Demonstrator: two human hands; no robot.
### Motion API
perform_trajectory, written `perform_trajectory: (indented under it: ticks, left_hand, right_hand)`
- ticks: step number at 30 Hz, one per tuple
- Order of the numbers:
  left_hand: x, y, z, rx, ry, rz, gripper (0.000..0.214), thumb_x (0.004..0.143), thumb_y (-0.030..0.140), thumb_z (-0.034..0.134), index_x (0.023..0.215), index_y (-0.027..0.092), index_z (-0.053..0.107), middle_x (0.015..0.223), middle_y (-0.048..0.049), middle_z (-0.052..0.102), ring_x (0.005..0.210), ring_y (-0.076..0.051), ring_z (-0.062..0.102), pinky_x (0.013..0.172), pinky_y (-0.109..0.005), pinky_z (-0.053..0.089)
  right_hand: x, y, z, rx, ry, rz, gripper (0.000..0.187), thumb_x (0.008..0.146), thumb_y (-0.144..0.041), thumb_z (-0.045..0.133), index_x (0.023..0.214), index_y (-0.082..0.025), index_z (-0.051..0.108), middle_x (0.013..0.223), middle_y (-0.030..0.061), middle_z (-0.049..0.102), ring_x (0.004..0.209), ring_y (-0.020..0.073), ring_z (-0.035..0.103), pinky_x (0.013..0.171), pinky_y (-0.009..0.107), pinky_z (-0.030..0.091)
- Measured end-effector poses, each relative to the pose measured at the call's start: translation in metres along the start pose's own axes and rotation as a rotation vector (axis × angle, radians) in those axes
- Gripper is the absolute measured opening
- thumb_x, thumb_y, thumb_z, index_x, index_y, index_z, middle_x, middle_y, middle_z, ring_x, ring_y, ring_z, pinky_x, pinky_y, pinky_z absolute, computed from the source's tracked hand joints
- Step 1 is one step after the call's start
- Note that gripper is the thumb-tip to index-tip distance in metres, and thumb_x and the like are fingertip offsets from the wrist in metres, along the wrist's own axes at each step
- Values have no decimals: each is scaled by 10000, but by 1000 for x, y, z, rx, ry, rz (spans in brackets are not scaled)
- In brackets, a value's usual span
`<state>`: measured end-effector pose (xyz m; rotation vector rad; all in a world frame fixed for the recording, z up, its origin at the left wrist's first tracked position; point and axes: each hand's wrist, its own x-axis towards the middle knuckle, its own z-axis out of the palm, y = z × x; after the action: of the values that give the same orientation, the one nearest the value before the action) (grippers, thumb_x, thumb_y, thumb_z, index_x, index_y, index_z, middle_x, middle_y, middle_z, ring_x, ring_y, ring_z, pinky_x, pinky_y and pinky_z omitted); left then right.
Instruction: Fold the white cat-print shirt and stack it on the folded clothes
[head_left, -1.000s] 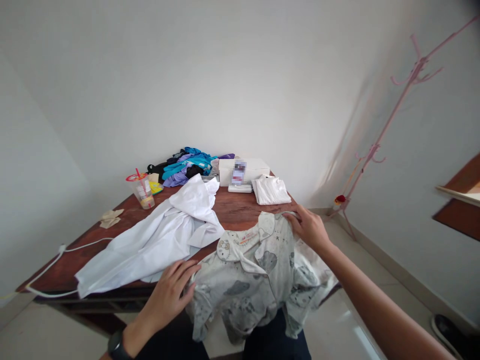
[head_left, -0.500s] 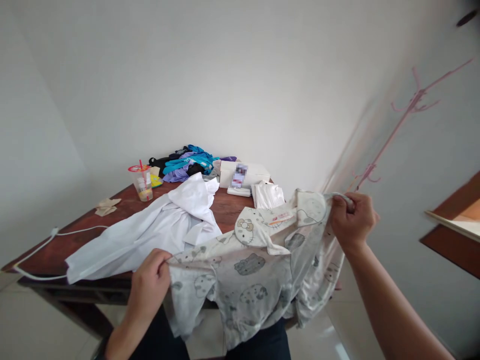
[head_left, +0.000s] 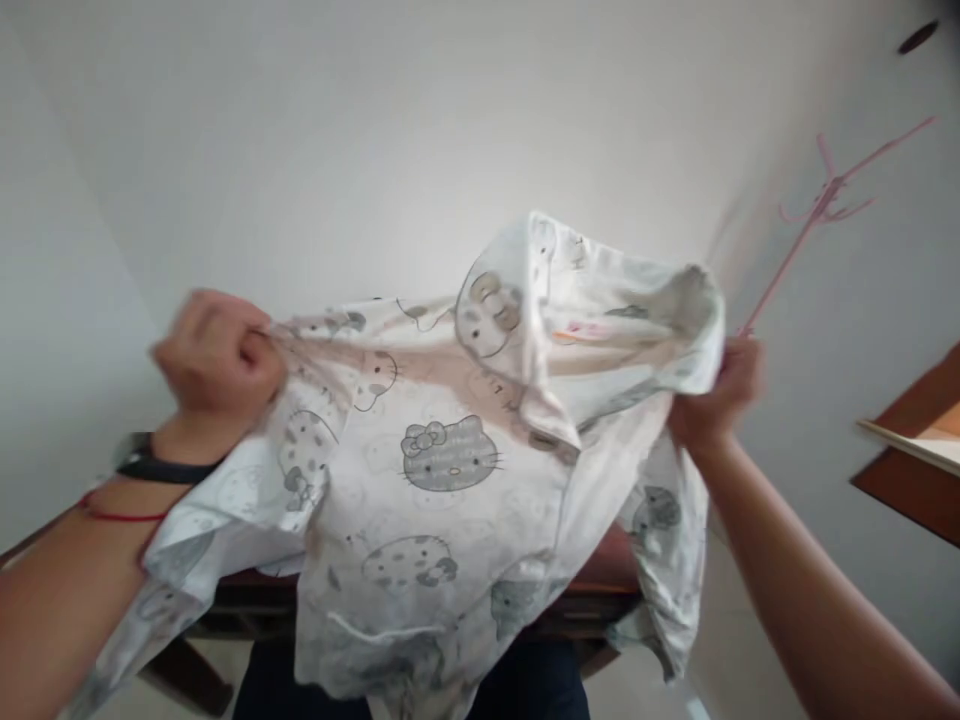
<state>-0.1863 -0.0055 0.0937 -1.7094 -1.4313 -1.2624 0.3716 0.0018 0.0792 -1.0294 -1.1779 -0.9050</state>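
A white collared shirt with grey cartoon-cat prints (head_left: 450,500) hangs stretched between my two hands, its front facing me. My left hand (head_left: 225,355) is closed on the shoulder area at the left, and a sleeve drapes down past my wrist. At the right, my right hand (head_left: 716,400) grips the cloth beside the collar; part of that hand is hidden behind the fabric. The collar stands up with its inside and a small pink label showing. The lower part of the shirt hangs in loose folds over my lap.
Behind the shirt, the dark wooden table (head_left: 247,595) is mostly covered from view. A pink coat stand (head_left: 799,240) leans at the right near the wall. A brown wooden piece of furniture (head_left: 915,440) juts in at the right edge.
Both hands have risen, the left one also moving outward to the left. The shirt is lifted and spread wider, and it now hides the white garment, cup, box and clothes pile on the table.
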Motion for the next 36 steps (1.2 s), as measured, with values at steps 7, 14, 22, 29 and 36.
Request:
perform_trajectory:
  ticks: [7, 14, 22, 29, 36]
  left_hand:
    - [-69, -24, 116, 244, -995, 145, 220, 935, 67, 438, 919, 156, 638, 1041, -33, 667, 902, -169, 606, 714, -234, 396]
    - [-78, -16, 143, 376, -1074, 47, 312, 893, 80, 441, 1152, 82, 614, 1176, -217, 632, 1112, -387, 585, 871, -468, 455]
    - [-84, 60, 191, 24, -1173, 160, 623, 1020, 466, 356, 1570, 182, 278, 1571, -154, 410, 1415, -298, 430, 1119, -415, 366]
    - [-113, 89, 245, -315, -1170, 158, 745, 988, 533, 407, 1597, 138, 238, 1623, -189, 313, 1511, -334, 271, 1200, -484, 253]
    - [-140, 85, 270, -322, -1057, 75, 761, 984, 605, 388, 1592, 164, 262, 1617, -157, 341, 1507, -378, 260, 1191, -529, 245]
  right_hand:
    - [-163, 9, 65, -65, -1325, 56, 283, 985, -434, 505, 1022, -215, 679, 993, 79, 742, 923, 234, 656, 755, 278, 409]
    - [-203, 22, 78, -113, -1369, 184, 387, 987, -532, 485, 958, -206, 691, 989, 82, 750, 952, 261, 674, 760, 296, 416]
    - [-206, 25, 80, -78, -1349, 233, 417, 985, -557, 467, 928, -216, 700, 952, 71, 752, 914, 253, 682, 749, 291, 415]
    - [-205, 35, 85, -67, -1329, 126, 486, 1022, -540, 377, 928, -210, 721, 920, 79, 760, 866, 248, 688, 728, 295, 429]
    - [-200, 62, 105, -89, -1371, -118, 457, 1034, -462, 370, 1061, -203, 745, 1015, 97, 768, 964, 251, 691, 862, 311, 460]
